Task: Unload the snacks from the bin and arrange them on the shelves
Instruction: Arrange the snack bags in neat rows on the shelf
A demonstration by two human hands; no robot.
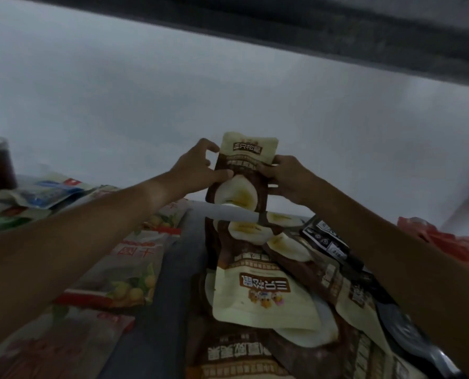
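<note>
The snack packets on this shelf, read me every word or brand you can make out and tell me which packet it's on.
"三只松鼠": on the cream top band of the brown pouch held upright by the left hand and right hand.
"三只松鼠": upside down on the flat brown pouch lying below it.
"干": large red character on the pale packet to the left; its neighbouring characters are blurred.
All smaller print, including the black-and-white label, is unreadable.

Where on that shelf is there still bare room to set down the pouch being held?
A bare grey strip runs between the red-and-white fruit packets and the brown-and-cream pouch pile. Both hands, left and right, hold the brown-and-cream pouch upright behind it. Either side is crowded.
</note>
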